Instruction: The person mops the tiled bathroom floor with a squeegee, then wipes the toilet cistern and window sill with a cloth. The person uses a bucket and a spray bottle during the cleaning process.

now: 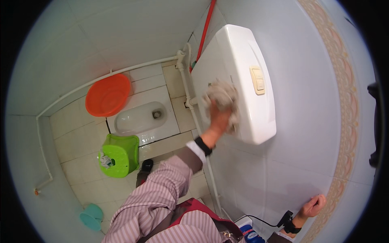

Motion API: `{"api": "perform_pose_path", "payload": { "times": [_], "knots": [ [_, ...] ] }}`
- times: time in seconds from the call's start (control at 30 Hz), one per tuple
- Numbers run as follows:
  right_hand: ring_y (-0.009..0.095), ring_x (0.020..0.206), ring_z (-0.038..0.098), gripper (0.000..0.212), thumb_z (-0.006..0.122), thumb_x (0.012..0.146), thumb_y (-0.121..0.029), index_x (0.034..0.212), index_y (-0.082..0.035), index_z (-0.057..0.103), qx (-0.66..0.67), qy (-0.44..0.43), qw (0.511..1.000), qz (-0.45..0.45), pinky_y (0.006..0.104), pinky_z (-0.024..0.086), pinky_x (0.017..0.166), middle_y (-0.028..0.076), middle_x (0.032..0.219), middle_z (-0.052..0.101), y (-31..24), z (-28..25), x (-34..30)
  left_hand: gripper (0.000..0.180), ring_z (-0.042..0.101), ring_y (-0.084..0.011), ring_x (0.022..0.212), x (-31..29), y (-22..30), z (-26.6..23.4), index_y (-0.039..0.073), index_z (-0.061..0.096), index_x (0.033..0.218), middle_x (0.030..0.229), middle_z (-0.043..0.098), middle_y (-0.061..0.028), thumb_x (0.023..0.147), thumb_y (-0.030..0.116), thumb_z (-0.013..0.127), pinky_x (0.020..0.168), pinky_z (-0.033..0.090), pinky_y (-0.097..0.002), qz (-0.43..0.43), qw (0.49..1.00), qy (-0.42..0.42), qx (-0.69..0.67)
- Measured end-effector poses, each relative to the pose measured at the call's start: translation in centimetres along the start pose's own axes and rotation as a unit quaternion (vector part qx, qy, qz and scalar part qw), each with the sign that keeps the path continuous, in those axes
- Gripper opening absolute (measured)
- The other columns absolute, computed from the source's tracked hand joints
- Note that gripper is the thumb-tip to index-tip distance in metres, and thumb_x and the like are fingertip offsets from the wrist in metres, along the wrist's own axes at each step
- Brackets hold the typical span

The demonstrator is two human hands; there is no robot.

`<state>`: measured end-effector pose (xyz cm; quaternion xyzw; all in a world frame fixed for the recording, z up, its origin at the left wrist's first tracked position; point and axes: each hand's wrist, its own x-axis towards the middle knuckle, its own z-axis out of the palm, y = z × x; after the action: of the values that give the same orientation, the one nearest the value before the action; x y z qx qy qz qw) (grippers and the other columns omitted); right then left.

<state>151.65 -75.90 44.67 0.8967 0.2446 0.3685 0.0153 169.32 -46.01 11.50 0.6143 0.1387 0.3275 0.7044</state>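
A white plastic toilet cistern (pixel 227 52) is fixed to the wall in front of me. On its front face, my left hand (pixel 221 119) presses a crumpled grey-beige cloth (pixel 222 93); hand and cloth are blurred by motion. Beige flush buttons (pixel 258 81) sit on the cistern's top, to the right of the cloth. My right hand (pixel 314 205) is close to the tiled wall at the lower right, its fingers curled in, with nothing visible in them. Black bands circle both wrists.
A squat toilet (pixel 139 119) lies in the floor at left, beside an orange basin (pixel 108 95). A green stool (pixel 119 156) with a crumpled wad on it stands nearer. Further left is a teal bucket (pixel 92 217). White pipes (pixel 187 89) and a red pole (pixel 206 30) stand left of the cistern.
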Motion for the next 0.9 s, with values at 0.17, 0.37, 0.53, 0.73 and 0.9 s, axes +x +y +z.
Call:
{"api": "perform_pose_path", "payload": {
  "times": [0.17, 0.37, 0.53, 0.73, 0.9],
  "knots": [
    [0.017, 0.062, 0.043, 0.011, 0.044, 0.084, 0.004, 0.094, 0.003, 0.048, -0.019, 0.019, 1.000, -0.013, 0.0246, 0.038, 0.054, 0.015, 0.087, 0.050, 0.3, 0.1, -0.1, 0.043, 0.048, -0.0169, 0.100, 11.6, -6.4, -2.7, 0.005, 0.044, 0.118, 0.110, 0.051, -0.0073, 0.081, 0.023, 0.057, 0.086, 0.038, -0.0274, -0.170, 0.898, 0.080, -0.399],
    [0.017, 0.065, 0.045, 0.010, 0.045, 0.084, 0.004, 0.093, 0.003, 0.049, -0.033, 0.010, 0.999, -0.012, 0.0250, 0.038, 0.055, 0.015, 0.088, 0.050, 0.5, -0.1, -0.4, 0.034, 0.055, -0.0158, 0.083, 16.1, -4.6, -3.9, 0.001, 0.054, 0.105, 0.093, 0.058, -0.0054, 0.082, 0.027, 0.056, 0.075, 0.042, -0.0243, -0.112, 0.937, 0.041, -0.328],
    [0.017, 0.068, 0.046, 0.010, 0.045, 0.084, 0.005, 0.092, 0.004, 0.049, -0.049, 0.030, 0.998, -0.022, 0.0261, 0.041, 0.061, 0.014, 0.089, 0.051, 0.8, -0.3, -0.9, 0.033, 0.053, -0.0163, 0.079, 23.9, -7.5, -3.4, 0.000, 0.055, 0.100, 0.094, 0.059, -0.0070, 0.082, 0.028, 0.055, 0.073, 0.042, -0.0243, -0.119, 0.946, -0.082, -0.291],
    [0.016, 0.067, 0.045, 0.009, 0.044, 0.084, 0.006, 0.091, 0.005, 0.049, -0.044, 0.030, 0.999, -0.005, 0.0256, 0.040, 0.062, 0.014, 0.087, 0.051, 1.0, 0.1, -0.8, 0.034, 0.047, -0.0160, 0.091, 18.0, -23.0, -5.2, 0.004, 0.049, 0.108, 0.104, 0.052, -0.0049, 0.088, 0.032, 0.043, 0.082, 0.037, -0.0258, -0.291, 0.879, -0.109, -0.361],
    [0.016, 0.064, 0.045, 0.010, 0.046, 0.083, 0.006, 0.091, 0.006, 0.050, -0.055, 0.057, 0.996, -0.038, 0.0262, 0.040, 0.058, 0.013, 0.087, 0.051, 1.5, 0.4, -0.9, 0.035, 0.046, -0.0170, 0.095, 4.4, -23.2, -3.6, 0.007, 0.044, 0.114, 0.109, 0.049, -0.0025, 0.090, 0.032, 0.037, 0.084, 0.036, -0.0269, -0.448, 0.831, 0.023, -0.330]
  ]
}}
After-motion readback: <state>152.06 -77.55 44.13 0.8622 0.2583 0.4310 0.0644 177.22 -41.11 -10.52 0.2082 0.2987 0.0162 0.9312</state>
